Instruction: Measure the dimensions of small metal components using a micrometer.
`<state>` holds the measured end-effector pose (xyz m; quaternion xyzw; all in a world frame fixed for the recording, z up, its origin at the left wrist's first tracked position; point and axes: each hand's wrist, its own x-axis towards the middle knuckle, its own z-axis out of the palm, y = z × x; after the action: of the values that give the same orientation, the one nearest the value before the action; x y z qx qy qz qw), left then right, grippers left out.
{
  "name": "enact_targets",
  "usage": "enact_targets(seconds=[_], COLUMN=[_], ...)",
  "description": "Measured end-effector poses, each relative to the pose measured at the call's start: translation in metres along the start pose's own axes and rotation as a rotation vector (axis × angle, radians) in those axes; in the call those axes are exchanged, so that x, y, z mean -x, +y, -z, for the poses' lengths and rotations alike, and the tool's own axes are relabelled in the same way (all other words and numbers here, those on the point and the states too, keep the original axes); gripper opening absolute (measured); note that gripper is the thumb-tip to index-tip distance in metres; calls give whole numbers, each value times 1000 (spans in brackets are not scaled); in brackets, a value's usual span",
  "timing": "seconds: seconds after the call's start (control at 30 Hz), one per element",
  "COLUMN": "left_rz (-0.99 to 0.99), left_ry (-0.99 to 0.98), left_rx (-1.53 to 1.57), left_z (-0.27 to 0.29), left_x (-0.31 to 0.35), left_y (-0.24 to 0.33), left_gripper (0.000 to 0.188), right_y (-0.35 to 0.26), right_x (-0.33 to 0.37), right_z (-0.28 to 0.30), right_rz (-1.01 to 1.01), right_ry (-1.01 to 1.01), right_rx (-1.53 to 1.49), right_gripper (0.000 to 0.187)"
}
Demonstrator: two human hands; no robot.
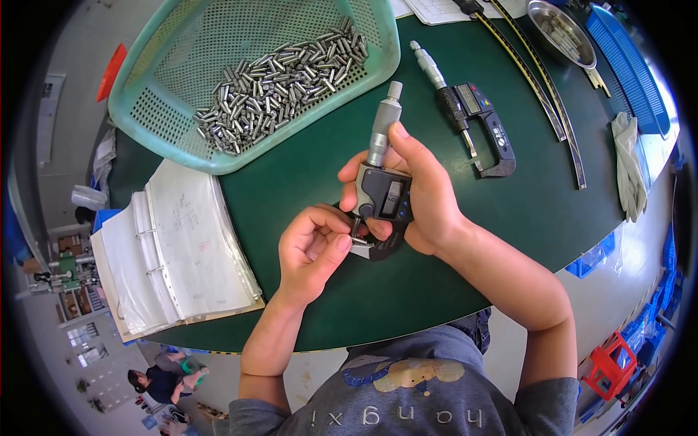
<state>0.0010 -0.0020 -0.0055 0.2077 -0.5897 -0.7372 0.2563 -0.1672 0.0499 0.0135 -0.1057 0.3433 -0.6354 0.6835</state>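
Note:
My right hand [429,185] is wrapped round a digital micrometer [384,192], its thumb lying along the silver barrel. The micrometer's small screen faces up and its frame points toward me. Beside its jaws, my left hand [313,251] pinches a small metal pin [358,240] between thumb and fingers. The pin sits at the gap between spindle and anvil; whether both jaws touch it I cannot tell. Ahead of my hands, a green plastic basket [273,152] holds a heap of short, shiny metal pins [283,83].
A second digital micrometer [472,112] lies to the right. Farther right are black-and-yellow strips [542,80], a metal bowl [556,33], a blue basket [632,65] and a white glove [629,167]. An open ring binder [193,247] lies at left on the green table [502,232].

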Motion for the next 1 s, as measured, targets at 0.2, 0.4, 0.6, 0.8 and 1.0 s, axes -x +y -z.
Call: enact_targets(seconds=[0.2,0.4,0.6,0.8,1.0], left_rz=[45,45,-10,8,15], left_ry=[67,74,51,27,17], left_rx=[-9,3,-9,39,38], left_z=[-5,-7,-2,-3,1], left_x=[-1,-1,1,-2,1], left_y=[5,3,2,5,3], left_gripper=[10,10,13,15,15], right_y=[2,3,-1,-2,2], right_x=[-1,-1,0,1,0], right_z=[1,1,-2,0,1], right_rz=[22,50,5,-27,35], right_ry=[-20,16,33,-5,-21], right_rx=[-35,48,43,-40,12], right_gripper=[61,63,61,60,58])
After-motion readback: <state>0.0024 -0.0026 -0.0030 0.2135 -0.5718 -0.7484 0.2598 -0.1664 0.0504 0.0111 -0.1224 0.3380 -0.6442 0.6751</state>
